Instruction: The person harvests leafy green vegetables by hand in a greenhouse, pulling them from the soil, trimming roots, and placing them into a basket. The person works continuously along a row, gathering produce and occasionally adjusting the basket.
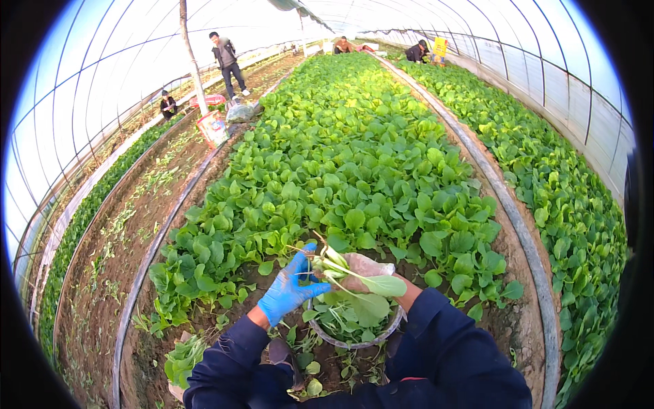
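My right hand (360,271), in a pale, soiled glove, is closed around a small bunch of leafy green plants (332,263) whose roots point up and to the left. Beside those roots is my left hand (294,289) in a blue glove, thumb and fingers spread; whether it touches the roots is hard to tell. Below both hands stands a round bucket (357,345) with loose green leaves in it, and the bunch's broad leaves hang over it. Rows of growing leafy greens (357,168) begin just beyond my hands.
A pile of picked greens (184,360) lies at lower left. Grey hoses (511,204) run along both sides of the bed. A printed bucket (213,128) and a plastic bag (240,112) stand near a post (193,61). One person (228,61) stands; several others crouch farther off.
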`<state>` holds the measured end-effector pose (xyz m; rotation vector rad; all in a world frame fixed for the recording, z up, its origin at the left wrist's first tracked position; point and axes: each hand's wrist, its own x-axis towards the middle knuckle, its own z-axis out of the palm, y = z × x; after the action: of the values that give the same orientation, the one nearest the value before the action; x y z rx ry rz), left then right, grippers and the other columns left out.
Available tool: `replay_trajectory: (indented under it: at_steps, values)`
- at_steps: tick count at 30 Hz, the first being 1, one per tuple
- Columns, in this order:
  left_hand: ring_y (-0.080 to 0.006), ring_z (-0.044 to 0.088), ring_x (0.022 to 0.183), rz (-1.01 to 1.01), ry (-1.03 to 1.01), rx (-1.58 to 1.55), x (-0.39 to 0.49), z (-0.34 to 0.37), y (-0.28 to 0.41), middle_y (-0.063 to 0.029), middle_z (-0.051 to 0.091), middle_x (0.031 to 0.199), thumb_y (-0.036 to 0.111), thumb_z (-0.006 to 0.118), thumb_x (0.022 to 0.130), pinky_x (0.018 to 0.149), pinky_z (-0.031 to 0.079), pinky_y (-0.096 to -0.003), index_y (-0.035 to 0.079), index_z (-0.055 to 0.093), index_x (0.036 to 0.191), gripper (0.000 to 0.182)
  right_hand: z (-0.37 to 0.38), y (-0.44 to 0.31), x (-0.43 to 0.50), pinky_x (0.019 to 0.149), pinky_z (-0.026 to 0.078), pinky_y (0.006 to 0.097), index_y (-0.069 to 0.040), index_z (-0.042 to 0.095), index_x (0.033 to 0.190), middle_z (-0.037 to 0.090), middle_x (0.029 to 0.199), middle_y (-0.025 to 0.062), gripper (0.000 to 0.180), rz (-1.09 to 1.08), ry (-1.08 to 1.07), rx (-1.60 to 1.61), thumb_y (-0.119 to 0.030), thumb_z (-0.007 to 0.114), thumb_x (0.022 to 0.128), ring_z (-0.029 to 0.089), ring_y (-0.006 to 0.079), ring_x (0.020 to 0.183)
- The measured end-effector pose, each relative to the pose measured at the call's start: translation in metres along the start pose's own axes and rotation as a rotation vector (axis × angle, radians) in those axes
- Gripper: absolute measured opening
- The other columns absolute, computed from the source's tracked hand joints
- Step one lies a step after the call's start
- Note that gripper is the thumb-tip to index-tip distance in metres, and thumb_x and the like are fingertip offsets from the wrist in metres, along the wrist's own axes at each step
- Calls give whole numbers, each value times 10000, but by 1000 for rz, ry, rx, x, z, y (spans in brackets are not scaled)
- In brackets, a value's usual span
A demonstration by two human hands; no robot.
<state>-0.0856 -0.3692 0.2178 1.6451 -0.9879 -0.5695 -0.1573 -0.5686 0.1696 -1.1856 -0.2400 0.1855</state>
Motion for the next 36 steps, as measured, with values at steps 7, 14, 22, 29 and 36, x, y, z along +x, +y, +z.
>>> replay_trajectory:
  at_steps: [7,14,22,29,36]
  values:
    - [-153,613,1039,-183,22,-136,-1,-3,-11,-71,611,1211,7,706,824,902,524,-309,57,475,1354,581,-12,18,0,738,510,347,-38,594,1146,691,905,126,536,-184,65,-650,-320,792,735,655,219,784]
    - [-129,629,964,-258,8,-126,5,-17,-45,-70,668,1091,63,730,821,858,523,-284,-6,605,1193,398,0,-8,-2,723,480,398,-89,630,1026,651,813,151,363,-34,150,-1275,-288,750,748,629,318,752]
    - [-98,612,693,-255,20,301,7,-7,-45,-68,703,785,161,687,864,689,502,-269,-19,705,991,221,-17,7,-5,978,361,381,-136,584,1137,611,1033,57,459,-175,85,-1679,-155,706,695,594,236,978]
    - [-66,590,663,-291,-183,66,15,-8,-46,-32,691,740,216,632,930,667,489,-256,26,717,1007,222,-35,15,-11,1052,313,402,-155,524,1279,601,1178,96,636,-200,80,-1829,-203,728,678,560,221,1126]
    - [-91,615,695,-237,-266,40,14,-5,-63,-49,721,848,190,627,927,699,517,-278,24,721,999,204,-60,18,-15,1059,310,441,-172,534,1255,599,1182,67,649,-277,112,-2035,-232,757,648,565,213,1136]
